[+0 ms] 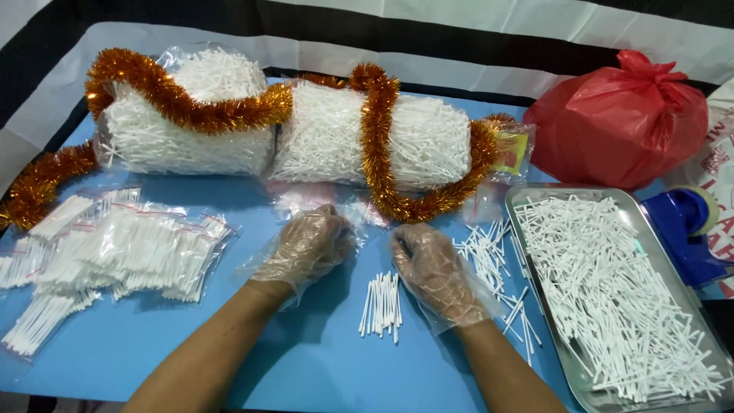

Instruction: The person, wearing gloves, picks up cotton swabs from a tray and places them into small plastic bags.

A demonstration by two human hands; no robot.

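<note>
1. I see my left hand (307, 246), in a loose clear glove, curled with its fingers pressed together around a small clear bag (348, 213) on the blue table (306, 359); whether it truly pinches the bag's mouth I cannot tell.
2. My right hand (434, 269), gloved the same way, rests just right of a small bundle of white sticks (381, 304), fingers bent inward and close together, holding nothing I can make out.
3. That bundle lies flat between my two wrists, touching neither hand.
4. Risk, as I judge it: the baggy gloves could snag the sticks and scatter the bundle (they look light and smooth), or the bag could slip shut when sticks are pushed in.
5. A loose scatter of sticks (489, 260) lies right beside my right hand; a careless sweep could mix it into the counted bundle.
6. Around: a metal tray (527, 200) heaped with sticks at right, filled packets (115, 252) at left, two big bags of sticks (367, 141) wrapped in orange tinsel (377, 130) behind, a red plastic bag (619, 122) and a blue tape dispenser (688, 229) beyond the tray.
7. The tinsel tail hangs close over the bag and crowds the far side.
</note>
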